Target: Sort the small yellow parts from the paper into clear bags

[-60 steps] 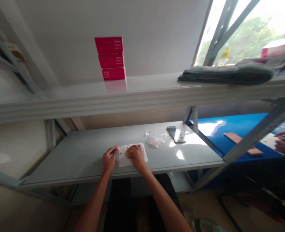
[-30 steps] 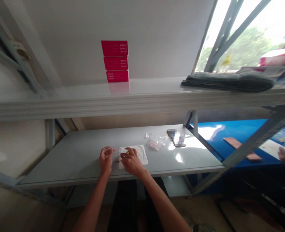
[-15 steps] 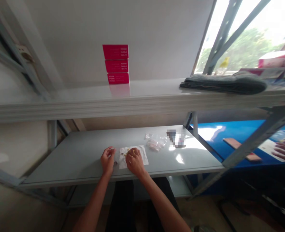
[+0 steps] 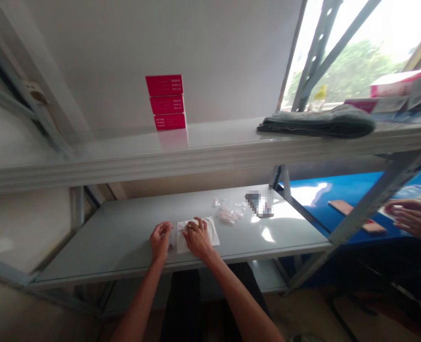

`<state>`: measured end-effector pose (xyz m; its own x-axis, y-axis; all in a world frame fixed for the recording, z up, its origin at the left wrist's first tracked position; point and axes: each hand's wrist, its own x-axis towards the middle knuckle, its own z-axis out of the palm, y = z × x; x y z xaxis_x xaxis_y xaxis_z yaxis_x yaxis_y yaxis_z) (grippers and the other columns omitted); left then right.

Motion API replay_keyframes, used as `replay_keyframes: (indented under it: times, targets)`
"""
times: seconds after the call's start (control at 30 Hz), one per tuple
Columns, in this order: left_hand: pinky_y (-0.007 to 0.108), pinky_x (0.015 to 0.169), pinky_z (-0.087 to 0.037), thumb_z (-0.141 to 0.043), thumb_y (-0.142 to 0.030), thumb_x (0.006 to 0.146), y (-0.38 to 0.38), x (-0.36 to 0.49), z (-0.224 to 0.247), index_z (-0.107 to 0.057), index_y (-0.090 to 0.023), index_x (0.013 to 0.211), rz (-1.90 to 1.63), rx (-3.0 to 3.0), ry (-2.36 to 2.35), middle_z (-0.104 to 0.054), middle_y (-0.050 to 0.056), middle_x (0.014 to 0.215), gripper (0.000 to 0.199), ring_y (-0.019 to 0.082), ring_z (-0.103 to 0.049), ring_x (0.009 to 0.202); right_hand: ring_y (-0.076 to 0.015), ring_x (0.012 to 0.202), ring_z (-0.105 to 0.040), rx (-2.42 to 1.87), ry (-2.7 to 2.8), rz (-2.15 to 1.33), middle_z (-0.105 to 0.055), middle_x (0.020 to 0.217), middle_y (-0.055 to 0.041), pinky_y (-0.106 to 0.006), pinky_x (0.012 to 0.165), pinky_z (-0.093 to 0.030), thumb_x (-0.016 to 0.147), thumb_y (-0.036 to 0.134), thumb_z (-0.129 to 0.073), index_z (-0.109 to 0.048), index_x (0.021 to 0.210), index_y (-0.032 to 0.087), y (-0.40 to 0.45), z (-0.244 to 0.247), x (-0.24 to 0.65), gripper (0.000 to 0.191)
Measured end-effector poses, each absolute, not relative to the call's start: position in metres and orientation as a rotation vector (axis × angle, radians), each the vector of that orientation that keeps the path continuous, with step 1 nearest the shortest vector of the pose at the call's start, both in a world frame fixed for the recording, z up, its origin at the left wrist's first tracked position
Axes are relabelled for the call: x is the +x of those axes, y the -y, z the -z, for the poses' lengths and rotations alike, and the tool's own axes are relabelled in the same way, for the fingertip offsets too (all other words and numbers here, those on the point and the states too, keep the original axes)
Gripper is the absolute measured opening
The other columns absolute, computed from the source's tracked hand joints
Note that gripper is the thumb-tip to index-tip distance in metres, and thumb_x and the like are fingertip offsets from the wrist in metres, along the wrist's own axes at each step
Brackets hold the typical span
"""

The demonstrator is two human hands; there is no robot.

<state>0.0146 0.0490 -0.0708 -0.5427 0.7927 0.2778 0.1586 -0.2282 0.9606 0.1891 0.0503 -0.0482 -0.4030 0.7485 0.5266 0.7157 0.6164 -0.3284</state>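
My left hand (image 4: 160, 241) is closed, its thumb and fingertips together just left of a white sheet (image 4: 213, 232) on the grey shelf. What it pinches is too small to make out. A faint clear patch, perhaps thin plastic, shows between this hand and the sheet. Over the sheet lies my right hand (image 4: 198, 239), palm down with the fingers apart. It covers most of the small yellowish pieces that lie there. To the right rests a clear plastic bag (image 4: 227, 213) with pale pink things inside.
Above runs an upper shelf (image 4: 217, 135) bearing a stack of red boxes (image 4: 167, 105) and folded dark cloth (image 4: 317, 122). Slanted metal posts stand at the right. Beyond them, on a blue table (image 4: 305, 209), lies a pinkish phone-like slab (image 4: 356, 216) near another person's hands (image 4: 412, 216).
My right hand's fingers have spread and lifted a little over the sheet. Fewer yellowish pieces show now. My left hand stays nearly in place. The other person's hands have moved left.
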Motion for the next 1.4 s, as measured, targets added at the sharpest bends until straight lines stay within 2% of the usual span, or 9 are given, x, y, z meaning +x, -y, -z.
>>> replay_keyframes:
  times: [0.27, 0.43, 0.57, 0.7, 0.8, 0.9, 1.13, 1.3, 1.4]
  targets:
    - [0.033, 0.084, -0.053, -0.076, -0.047, 0.074, -0.043, 0.02, 0.06, -0.073, -0.017, 0.102, -1.622, 1.326, -1.559, -0.077, 0.01, 0.097, 0.041, 0.024, -0.071, 0.091, -0.0214, 0.105, -0.058, -0.923, 1.853, -0.421, -0.073, 0.11, -0.0056, -0.036, 0.095, -0.044, 0.1, 0.022, -0.049, -0.074, 0.106, 0.022, -0.054, 0.04, 0.204, 0.026]
    - [0.036, 0.088, -0.053, -0.077, -0.048, 0.073, -0.041, 0.024, 0.053, -0.074, -0.017, 0.098, -1.478, 1.383, -1.45, -0.077, 0.01, 0.098, 0.04, 0.026, -0.071, 0.095, -0.019, 0.103, -0.064, -0.751, 1.934, -0.575, -0.074, 0.112, -0.0022, -0.033, 0.096, -0.045, 0.097, 0.021, -0.051, -0.075, 0.11, 0.027, -0.05, 0.035, 0.207, 0.028]
    - [0.035, 0.09, -0.053, -0.077, -0.049, 0.075, -0.043, 0.022, 0.057, -0.075, -0.017, 0.094, -1.506, 1.362, -1.443, -0.077, 0.01, 0.1, 0.037, 0.026, -0.071, 0.097, -0.0184, 0.103, -0.065, -0.817, 2.02, -0.561, -0.074, 0.113, -0.0005, -0.031, 0.097, -0.045, 0.094, 0.015, -0.049, -0.07, 0.122, 0.029, -0.048, 0.036, 0.205, 0.038]
    - [0.034, 0.085, -0.053, -0.076, -0.051, 0.075, -0.045, 0.021, 0.062, -0.074, -0.017, 0.093, -1.582, 1.309, -1.463, -0.077, 0.01, 0.095, 0.038, 0.025, -0.072, 0.092, -0.0159, 0.093, -0.065, -0.922, 2.109, -0.405, -0.075, 0.1, 0.0001, -0.025, 0.088, -0.047, 0.092, 0.01, -0.051, -0.063, 0.133, 0.031, -0.047, 0.041, 0.202, 0.048]
    - [0.033, 0.08, -0.054, -0.075, -0.052, 0.075, -0.045, 0.02, 0.063, -0.071, -0.016, 0.093, -1.62, 1.252, -1.46, -0.077, 0.01, 0.089, 0.04, 0.024, -0.072, 0.085, -0.0167, 0.095, -0.064, -0.942, 2.109, -0.354, -0.073, 0.107, -0.0025, -0.026, 0.089, -0.047, 0.091, 0.01, -0.052, -0.059, 0.137, 0.028, -0.047, 0.044, 0.201, 0.05]
    - [0.032, 0.08, -0.053, -0.074, -0.05, 0.076, -0.046, 0.02, 0.064, -0.069, -0.016, 0.093, -1.688, 1.205, -1.458, -0.075, 0.008, 0.086, 0.038, 0.022, -0.071, 0.084, -0.0201, 0.104, -0.061, -0.98, 1.932, -0.396, -0.07, 0.115, -0.0064, -0.032, 0.093, -0.046, 0.091, 0.011, -0.048, -0.063, 0.13, 0.023, -0.049, 0.046, 0.202, 0.043]
    - [0.028, 0.074, -0.052, -0.082, -0.042, 0.065, -0.047, 0.02, 0.065, -0.069, -0.017, 0.089, -1.758, 1.132, -1.461, -0.073, 0.005, 0.083, 0.037, 0.019, -0.068, 0.078, -0.0223, 0.091, -0.056, -1.308, 1.518, -0.361, -0.066, 0.09, -0.0063, -0.034, 0.088, -0.042, 0.084, 0.006, -0.047, -0.068, 0.09, 0.019, -0.055, 0.055, 0.209, 0.026]
    - [0.03, 0.071, -0.053, -0.077, -0.048, 0.069, -0.044, 0.021, 0.063, -0.071, -0.017, 0.082, -1.697, 1.158, -1.506, -0.074, 0.007, 0.079, 0.034, 0.022, -0.069, 0.077, -0.0248, 0.097, -0.053, -1.374, 1.755, -0.269, -0.065, 0.1, -0.0079, -0.038, 0.092, -0.041, 0.086, 0.016, -0.061, -0.074, 0.089, 0.022, -0.056, 0.055, 0.206, 0.015]
    - [0.029, 0.069, -0.052, -0.074, -0.051, 0.073, -0.043, 0.022, 0.061, -0.071, -0.017, 0.086, -1.681, 1.194, -1.509, -0.073, 0.005, 0.075, 0.036, 0.021, -0.068, 0.075, -0.0261, 0.101, -0.052, -1.409, 1.832, -0.24, -0.065, 0.103, -0.0092, -0.038, 0.093, -0.041, 0.085, 0.02, -0.068, -0.077, 0.09, 0.023, -0.057, 0.056, 0.205, 0.01]
